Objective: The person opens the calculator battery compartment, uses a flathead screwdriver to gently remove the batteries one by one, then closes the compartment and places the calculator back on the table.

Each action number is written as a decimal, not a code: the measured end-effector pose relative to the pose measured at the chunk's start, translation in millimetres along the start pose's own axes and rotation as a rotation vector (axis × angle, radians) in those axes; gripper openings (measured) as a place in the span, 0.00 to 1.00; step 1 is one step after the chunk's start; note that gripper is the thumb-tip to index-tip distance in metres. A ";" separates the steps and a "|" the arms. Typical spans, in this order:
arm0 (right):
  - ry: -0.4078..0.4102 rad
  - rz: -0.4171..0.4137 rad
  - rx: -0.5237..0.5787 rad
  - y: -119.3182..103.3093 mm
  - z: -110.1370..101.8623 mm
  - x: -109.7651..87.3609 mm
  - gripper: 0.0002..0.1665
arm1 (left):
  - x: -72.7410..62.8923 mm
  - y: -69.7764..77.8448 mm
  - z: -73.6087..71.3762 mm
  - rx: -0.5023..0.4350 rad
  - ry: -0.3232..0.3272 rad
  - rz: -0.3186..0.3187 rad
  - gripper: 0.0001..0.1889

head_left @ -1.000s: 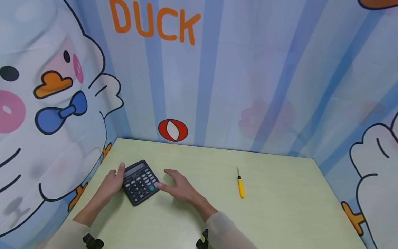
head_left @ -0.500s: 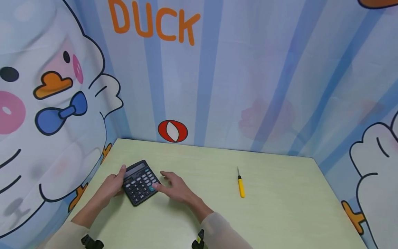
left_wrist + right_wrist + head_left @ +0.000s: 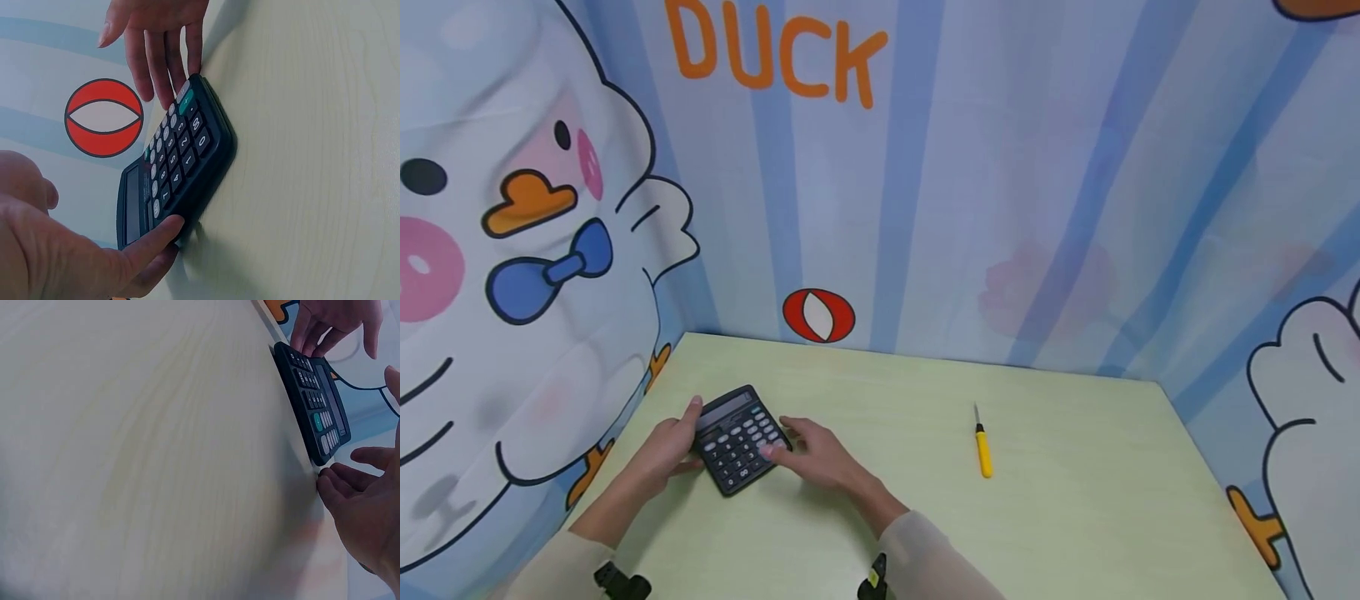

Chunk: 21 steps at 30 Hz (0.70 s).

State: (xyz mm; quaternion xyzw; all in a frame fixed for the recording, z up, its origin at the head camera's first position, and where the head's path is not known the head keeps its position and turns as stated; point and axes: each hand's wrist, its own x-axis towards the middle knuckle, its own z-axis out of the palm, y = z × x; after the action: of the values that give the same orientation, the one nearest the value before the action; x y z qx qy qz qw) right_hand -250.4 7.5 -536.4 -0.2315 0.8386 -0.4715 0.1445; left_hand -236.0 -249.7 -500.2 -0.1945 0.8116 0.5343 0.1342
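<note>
A black desk calculator (image 3: 741,442) with grey, black and green keys lies aslant on the table's left part, display toward the back. My left hand (image 3: 666,446) is at its left edge; in the left wrist view the fingers (image 3: 159,240) touch that edge and the thumb stands off it. On the other side is my right hand (image 3: 823,454), with fingertips close to the right edge. The right wrist view has its thumb (image 3: 372,456) raised apart from the calculator (image 3: 315,403). Whether the right fingertips touch it I cannot tell.
A screwdriver (image 3: 983,450) with a yellow handle lies right of the hands, tip toward the back. The pale table (image 3: 1075,483) ends at a blue striped curtain (image 3: 955,208) printed with ducks, which also runs along both sides.
My right hand has shifted slightly left, closer to the calculator's right edge. Some lower fingers of my left hand now show beside the left edge. The calculator has barely moved.
</note>
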 end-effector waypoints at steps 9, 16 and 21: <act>-0.028 0.016 0.033 -4.3 2.4 5.1 0.46 | 3.0 -0.6 1.0 -0.020 0.018 -0.024 0.55; -0.019 0.040 0.041 -6.1 1.1 3.8 0.47 | -10.5 8.1 1.2 -0.014 -0.004 0.003 0.54; -0.003 0.084 0.087 -6.6 0.6 4.5 0.49 | -10.5 10.5 2.5 -0.021 0.003 0.003 0.54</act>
State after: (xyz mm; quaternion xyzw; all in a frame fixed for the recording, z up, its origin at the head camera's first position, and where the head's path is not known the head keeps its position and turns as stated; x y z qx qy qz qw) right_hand -252.2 1.8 -531.1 -0.1903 0.8261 -0.5005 0.1755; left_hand -231.5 -241.9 -488.2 -0.1957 0.8064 0.5426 0.1302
